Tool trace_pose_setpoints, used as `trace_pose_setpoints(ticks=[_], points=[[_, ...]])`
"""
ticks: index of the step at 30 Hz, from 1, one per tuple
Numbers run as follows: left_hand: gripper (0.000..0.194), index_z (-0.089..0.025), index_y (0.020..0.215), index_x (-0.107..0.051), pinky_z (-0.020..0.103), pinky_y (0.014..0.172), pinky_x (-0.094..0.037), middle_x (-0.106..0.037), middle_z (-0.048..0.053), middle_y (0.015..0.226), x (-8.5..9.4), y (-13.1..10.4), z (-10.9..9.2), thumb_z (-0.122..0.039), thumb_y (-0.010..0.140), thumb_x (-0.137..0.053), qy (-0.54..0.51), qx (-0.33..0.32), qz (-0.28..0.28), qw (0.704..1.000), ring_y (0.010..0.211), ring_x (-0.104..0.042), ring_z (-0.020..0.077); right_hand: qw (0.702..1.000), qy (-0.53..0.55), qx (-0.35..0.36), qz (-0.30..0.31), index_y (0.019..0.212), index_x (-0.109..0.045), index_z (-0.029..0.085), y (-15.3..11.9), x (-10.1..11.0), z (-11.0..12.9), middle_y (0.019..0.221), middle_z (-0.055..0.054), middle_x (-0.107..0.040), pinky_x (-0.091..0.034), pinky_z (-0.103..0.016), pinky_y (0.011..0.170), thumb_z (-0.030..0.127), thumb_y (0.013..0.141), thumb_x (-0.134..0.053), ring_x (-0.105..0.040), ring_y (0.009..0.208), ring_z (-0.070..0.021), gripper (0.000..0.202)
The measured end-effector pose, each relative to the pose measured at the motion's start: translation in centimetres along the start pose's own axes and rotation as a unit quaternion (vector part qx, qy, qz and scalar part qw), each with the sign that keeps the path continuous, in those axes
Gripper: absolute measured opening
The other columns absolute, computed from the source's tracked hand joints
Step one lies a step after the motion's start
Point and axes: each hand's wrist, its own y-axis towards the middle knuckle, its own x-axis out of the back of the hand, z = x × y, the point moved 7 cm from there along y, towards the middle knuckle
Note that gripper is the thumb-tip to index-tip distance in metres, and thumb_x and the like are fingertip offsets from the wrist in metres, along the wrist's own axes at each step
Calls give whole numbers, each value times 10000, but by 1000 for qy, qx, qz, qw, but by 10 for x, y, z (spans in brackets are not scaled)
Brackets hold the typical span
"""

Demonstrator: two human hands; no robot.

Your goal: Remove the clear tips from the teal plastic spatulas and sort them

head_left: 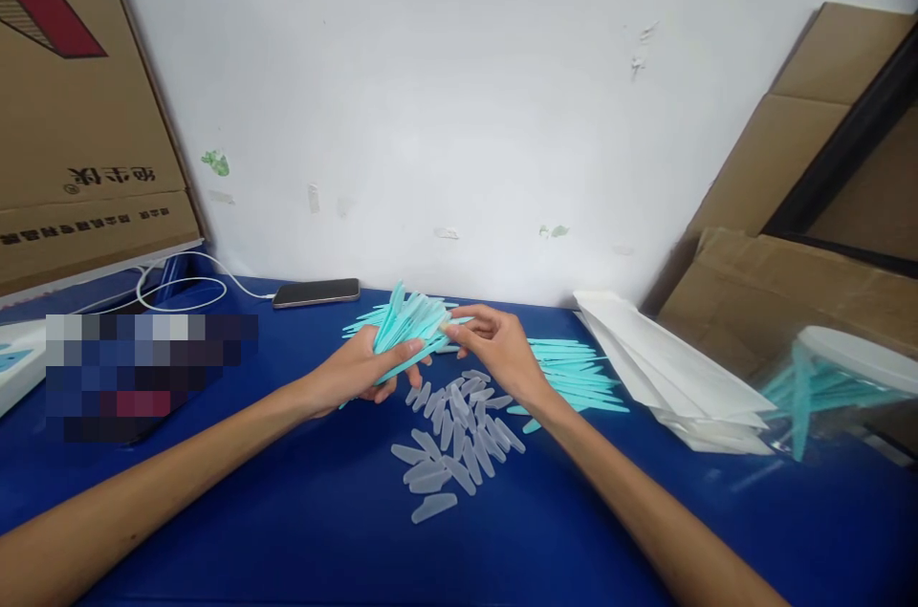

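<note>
A fanned bundle of slim turquoise eyebrow razors [403, 320] is gripped in my left hand [359, 368], the thumb pressed across them. At the right end of this bundle, my right hand [498, 349] has thumb and forefinger closed on the end of one razor; whether a cap is also between those fingertips is hidden. Below the hands, many small translucent blade caps [459, 421] lie scattered on the blue table [308, 531]. More turquoise razors [574, 376] lie in a pile right of my right hand, and others lie behind the held bundle.
A phone [316, 292] with a white cable lies by the wall. White paper sleeves [666, 378] and a clear tub [846, 387] with turquoise razors stand on the right. Cardboard boxes [78, 110] rise at both sides. A blurred-out item [150, 378] lies at left.
</note>
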Motion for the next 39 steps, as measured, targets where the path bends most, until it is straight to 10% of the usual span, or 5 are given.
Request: trace_pose_setpoints(ticks=[23, 30, 39], points=[[414, -175, 944, -564, 195, 401, -317, -624, -13, 631, -3, 1, -5, -580, 927, -479, 51, -37, -15, 998, 411, -396, 80, 1000, 1, 10, -11, 819, -806, 162, 6, 7, -3, 737, -66, -738, -439, -277, 605, 523, 765, -725, -604, 676, -175, 374], [363, -180, 874, -581, 198, 435, -342, -504, -61, 552, 12, 1, 0, -536, 915, -524, 75, -59, -63, 993, 451, -437, 95, 981, 18, -5, -195, 730, -777, 174, 15, 79, -15, 691, -27, -678, -436, -274, 617, 537, 708, -770, -473, 574, -114, 364], [462, -150, 844, -604, 196, 381, -284, -619, 3, 562, 13, 6, 4, -598, 902, -506, 33, -1, -91, 995, 418, -510, 107, 998, -45, -19, -32, 799, -785, 159, 12, 39, -6, 718, -51, -696, -453, -266, 567, 608, 727, -715, -497, 552, -119, 461]])
